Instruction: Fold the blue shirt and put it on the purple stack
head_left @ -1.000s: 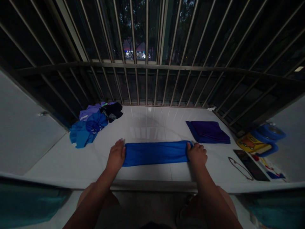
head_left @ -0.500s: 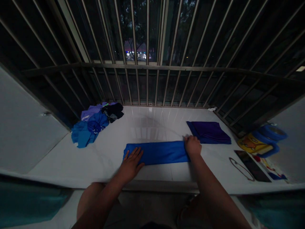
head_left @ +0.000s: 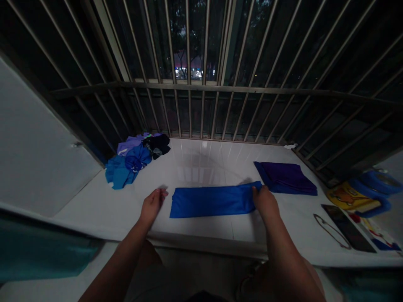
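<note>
A long folded strip of blue cloth (head_left: 210,201) lies on the white tiled ledge in front of me. My right hand (head_left: 266,202) grips its right end, thumb on top, and that end is raised a little with a wrinkle beside it. Off the cloth, just beyond its left end, hovers my left hand (head_left: 153,204); its fingers are curled in together and nothing shows in them. To the right and behind my right hand rests a flat folded stack of purple and dark blue cloth (head_left: 285,178).
A crumpled heap of blue, purple and black clothes (head_left: 132,157) sits at the ledge's back left. On the right are a dark flat slab (head_left: 348,228), a thin cord loop (head_left: 330,230) and a yellow and blue container (head_left: 355,195). Metal bars (head_left: 201,88) close off the window.
My left hand has lifted off the cloth's left end, moved left and curled its fingers. My right hand still holds the right end, now slightly raised. The view has shifted slightly.
</note>
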Action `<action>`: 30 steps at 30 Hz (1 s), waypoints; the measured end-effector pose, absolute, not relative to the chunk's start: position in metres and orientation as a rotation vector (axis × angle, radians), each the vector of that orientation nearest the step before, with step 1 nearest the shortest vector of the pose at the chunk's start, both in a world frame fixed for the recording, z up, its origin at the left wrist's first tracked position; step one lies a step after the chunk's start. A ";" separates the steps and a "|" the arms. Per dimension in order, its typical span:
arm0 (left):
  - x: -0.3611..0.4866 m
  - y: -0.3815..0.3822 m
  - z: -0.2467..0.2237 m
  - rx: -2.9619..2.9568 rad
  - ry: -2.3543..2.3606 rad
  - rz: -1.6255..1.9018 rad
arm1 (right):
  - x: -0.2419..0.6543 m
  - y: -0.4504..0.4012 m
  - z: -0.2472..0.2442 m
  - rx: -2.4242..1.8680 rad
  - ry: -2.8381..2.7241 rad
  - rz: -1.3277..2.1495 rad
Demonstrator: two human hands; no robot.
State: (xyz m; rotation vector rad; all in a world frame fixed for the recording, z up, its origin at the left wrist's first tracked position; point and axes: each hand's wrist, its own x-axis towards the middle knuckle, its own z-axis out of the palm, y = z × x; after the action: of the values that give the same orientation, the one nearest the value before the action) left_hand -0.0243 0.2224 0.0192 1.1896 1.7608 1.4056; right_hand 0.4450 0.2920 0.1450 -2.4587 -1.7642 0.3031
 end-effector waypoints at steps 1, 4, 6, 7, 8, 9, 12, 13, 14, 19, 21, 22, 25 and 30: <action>-0.022 0.221 0.018 1.211 1.749 1.375 | 0.430 0.293 0.153 -2.406 -1.789 0.280; -0.018 0.220 0.018 1.311 1.736 1.280 | 0.361 0.289 0.167 -2.207 -1.905 0.235; -0.017 0.221 0.021 1.356 1.733 1.249 | 0.301 0.279 0.165 -2.016 -2.071 0.255; -0.017 0.221 0.023 1.369 1.734 1.241 | 0.269 0.271 0.160 -1.917 -2.185 0.275; -0.016 0.222 0.025 1.377 1.737 1.236 | 0.238 0.262 0.153 -1.822 -2.296 0.293; -0.016 0.222 0.027 1.383 1.743 1.232 | 0.209 0.252 0.145 -1.753 -2.358 0.322; -0.014 0.221 0.034 1.402 1.776 1.217 | 0.145 0.220 0.115 -1.610 -2.466 0.390; -0.014 0.220 0.035 1.411 1.786 1.211 | 0.133 0.211 0.105 -1.581 -2.482 0.401; -0.013 0.220 0.037 1.422 1.793 1.201 | 0.125 0.203 0.096 -1.554 -2.491 0.404; -0.013 0.220 0.038 1.474 1.811 1.168 | 0.133 0.184 0.056 -1.330 -2.551 0.261; -0.013 0.219 0.038 1.475 1.826 1.180 | 0.148 0.178 0.045 -1.219 -2.621 0.202; -0.013 0.219 0.039 1.471 1.838 1.191 | 0.158 0.174 0.039 -1.160 -2.657 0.189; -0.013 0.217 0.039 1.450 1.870 1.232 | 0.197 0.155 0.022 -0.947 -2.695 0.151; -0.016 0.217 0.033 1.483 1.874 1.210 | 0.274 0.135 0.006 -0.875 -2.568 -0.035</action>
State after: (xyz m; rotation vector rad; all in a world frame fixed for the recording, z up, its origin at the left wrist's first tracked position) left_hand -0.0158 0.2174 0.0334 1.4829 1.8740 1.2099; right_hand 0.2741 0.1354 0.0057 -0.8754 -2.5679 -0.0349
